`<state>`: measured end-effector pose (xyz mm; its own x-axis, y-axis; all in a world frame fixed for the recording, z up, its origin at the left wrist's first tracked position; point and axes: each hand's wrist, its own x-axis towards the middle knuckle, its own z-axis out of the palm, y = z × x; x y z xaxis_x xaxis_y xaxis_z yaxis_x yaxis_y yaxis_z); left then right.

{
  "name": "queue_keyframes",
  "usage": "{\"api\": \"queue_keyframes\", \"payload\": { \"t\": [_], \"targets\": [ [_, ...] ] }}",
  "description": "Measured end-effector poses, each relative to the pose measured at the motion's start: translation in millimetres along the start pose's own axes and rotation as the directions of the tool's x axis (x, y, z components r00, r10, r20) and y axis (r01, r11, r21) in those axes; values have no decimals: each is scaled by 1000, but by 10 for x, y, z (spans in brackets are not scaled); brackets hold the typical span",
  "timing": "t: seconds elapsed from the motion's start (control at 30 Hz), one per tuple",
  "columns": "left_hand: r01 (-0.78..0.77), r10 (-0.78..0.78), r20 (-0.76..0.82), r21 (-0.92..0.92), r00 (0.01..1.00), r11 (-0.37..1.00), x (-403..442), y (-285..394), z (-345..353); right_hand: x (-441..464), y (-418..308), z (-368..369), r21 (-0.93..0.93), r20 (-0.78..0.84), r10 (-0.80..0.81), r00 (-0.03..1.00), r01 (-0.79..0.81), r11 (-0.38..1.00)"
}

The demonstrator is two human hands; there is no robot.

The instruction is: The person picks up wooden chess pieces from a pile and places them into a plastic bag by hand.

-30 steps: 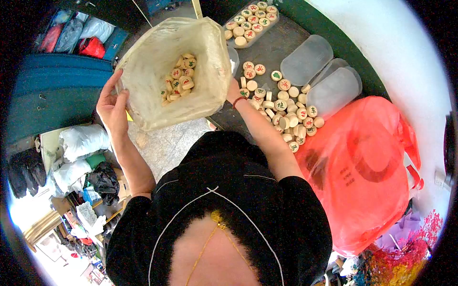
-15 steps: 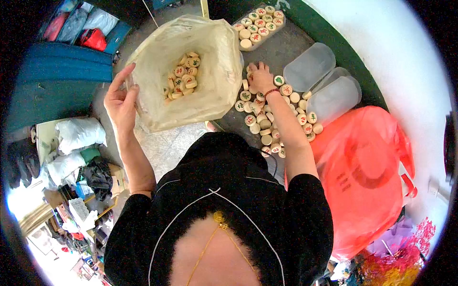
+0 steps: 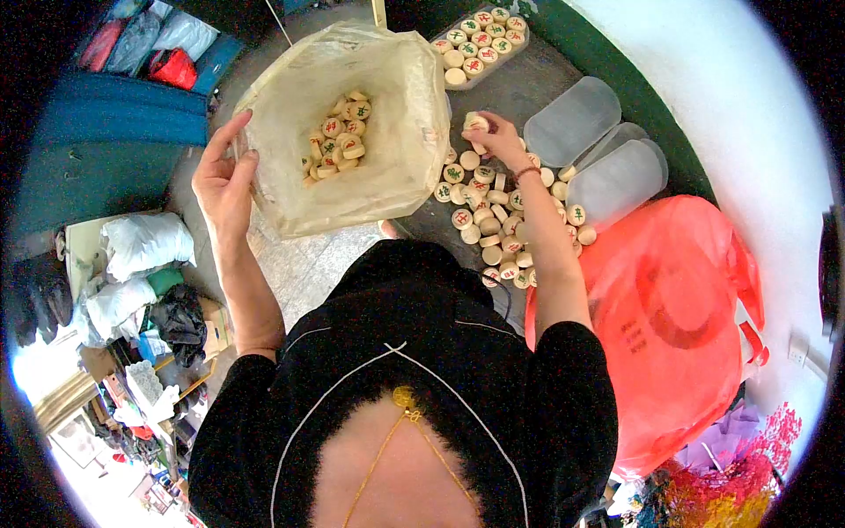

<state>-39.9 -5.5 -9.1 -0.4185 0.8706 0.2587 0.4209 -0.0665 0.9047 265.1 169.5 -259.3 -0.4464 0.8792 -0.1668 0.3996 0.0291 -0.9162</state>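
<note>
Pale bag (image 3: 392, 180) is held by the left hand (image 3: 224, 180), rim pinched in its grip; bagged discs (image 3: 339, 139) are heaped inside | clear box (image 3: 500, 65) is lined with rowed discs (image 3: 481, 39) | at least one held disc (image 3: 476, 123) is pinched in the right hand's grip, the right hand (image 3: 500, 143) being kept near loose discs (image 3: 488, 216) on the table (image 3: 547, 63) | red and green characters are borne by discs; marks on red bag (image 3: 704, 352) cannot be read
</note>
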Motion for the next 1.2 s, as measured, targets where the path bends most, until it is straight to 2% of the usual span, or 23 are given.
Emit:
{"api": "queue_keyframes", "payload": {
  "t": [0.03, 0.07, 0.1, 0.17, 0.23, 0.3, 0.33, 0.37, 0.43, 0.53, 0.57, 0.63, 0.67, 0.7, 0.73, 0.77, 0.8, 0.83, 0.87, 0.9, 0.97, 1.07, 1.2],
  "targets": [
    [-22, 22, 6, -4, 1000, 1000, 7, -16, -10, -77, -93, -41, 428, 75, 154, 985, -171, 887],
    [-23, 23, 3, -5, 1000, 1000, 8, -8, -18, -49, 155, -17, 595, 127, 158, 979, -203, 778],
    [6, -6, 12, 16, 1000, 1000, 3, 10, -27, -104, 107, -35, 593, 128, 156, 979, -202, 779],
    [39, -40, 27, 36, 999, 999, -8, 4, -36, -323, 3, -71, 882, 223, -53, 973, -178, 436],
    [12, -12, 14, 61, 1000, 998, 12, -26, -24, -379, -16, -39, 895, 240, -140, 961, -163, 414],
    [-28, 28, 3, 44, 1000, 999, 23, -30, 13, -426, -93, 75, 972, 231, -182, 956, -218, 88],
    [-59, 59, -9, 20, 998, 998, 28, -24, 26, -411, -98, 127, 973, 223, -159, 962, -229, -19],
    [-61, 61, -7, 18, 998, 998, 31, -18, 34, -376, -44, 159, 974, 219, -158, 963, -225, -18],
    [-53, 53, 3, 40, 999, 998, 26, -10, 32, -332, -7, 207, 874, 200, -319, 926, -316, -369],
    [-24, 23, 15, 54, 1000, 998, 15, -7, 26, -474, -214, 151, 868, 139, -209, 968, -220, -445],
    [-23, 22, 16, 51, 1000, 998, 11, -8, 38, -558, -354, 94, 869, 138, -207, 969, -218, -444],
    [-51, 51, -1, -8, 999, 999, 9, -10, 75, -678, -620, -15, 897, 17, 168, 986, 59, -439],
    [-52, 52, -3, -11, 999, 999, 8, -12, 69, -708, -499, -80, 871, 40, 44, 998, -14, -491],
    [-41, 41, 12, 0, 999, 999, 5, -12, 60, -706, -329, -167, 872, 40, 43, 998, -14, -489],
    [-29, 29, 27, 12, 999, 1000, -1, -14, 53, -675, -148, -264, 994, -24, 154, 988, 7, 110],
    [-29, 29, 26, 10, 999, 1000, -1, -24, 59, -666, -47, -339, 744, -141, 205, 968, -33, 667],
    [-59, 59, 15, -12, 998, 998, 3, -42, 79, -705, -58, -391, 743, -141, 205, 969, -33, 668],
    [-91, 91, 2, -34, 996, 995, 7, -48, 90, -749, -72, -436, 26, -359, 76, 930, -72, 997],
    [-92, 92, -2, -35, 996, 995, -2, -41, 89, -785, -91, -455, -695, -410, -173, 895, -184, 695],
    [-69, 69, 6, -45, 998, 997, -12, -32, 89, -804, -99, -457, -697, -408, -177, 896, -181, 694],
    [-45, 46, 9, -55, 999, 997, -19, -24, 72, -820, -103, -460, -853, -273, -136, 952, -174, 492],
    [-22, 22, 35, 5, 999, 1000, -36, -19, 38, -763, 40, -439, -905, -194, -37, 980, -165, 393],
    [-22, 22, -14, -31, 1000, 999, -30, 9, 88, -650, 214, -421, -905, -170, -64, 983, -130, 405]
  ]
}}
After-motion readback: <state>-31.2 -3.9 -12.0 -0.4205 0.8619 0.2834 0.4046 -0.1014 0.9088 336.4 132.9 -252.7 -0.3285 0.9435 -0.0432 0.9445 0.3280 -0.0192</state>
